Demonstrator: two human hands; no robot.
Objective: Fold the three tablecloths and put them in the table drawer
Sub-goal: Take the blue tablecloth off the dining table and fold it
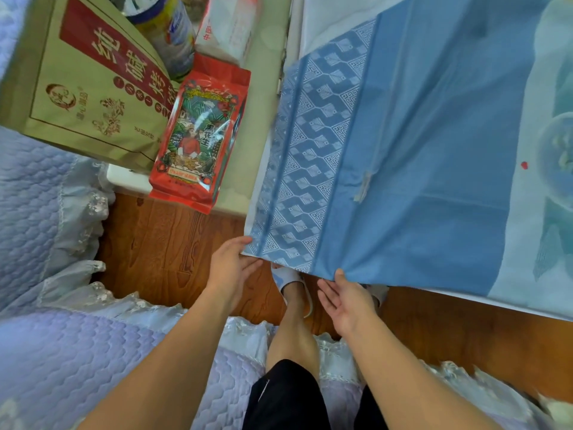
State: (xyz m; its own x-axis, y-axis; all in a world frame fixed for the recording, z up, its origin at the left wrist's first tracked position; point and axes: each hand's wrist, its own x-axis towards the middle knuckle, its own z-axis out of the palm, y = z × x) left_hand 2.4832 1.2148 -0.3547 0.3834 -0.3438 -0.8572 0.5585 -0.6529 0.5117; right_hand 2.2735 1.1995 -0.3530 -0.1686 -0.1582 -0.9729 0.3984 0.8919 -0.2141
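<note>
Blue tablecloth (418, 150), patterned border, hanging over table edge | left hand (231, 265) pinching its corner | right hand (347, 299) open, palm up, fingertips under hem | drawer hidden; cloth cut off at right.

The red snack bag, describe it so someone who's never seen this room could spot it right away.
Start at the pale table left of the blue tablecloth. At its near edge, beside a tan paper bag with a red label, lies the red snack bag, its bottom end overhanging the wooden floor. It is the only glossy red pouch, with a colourful illustrated panel on its front.
</note>
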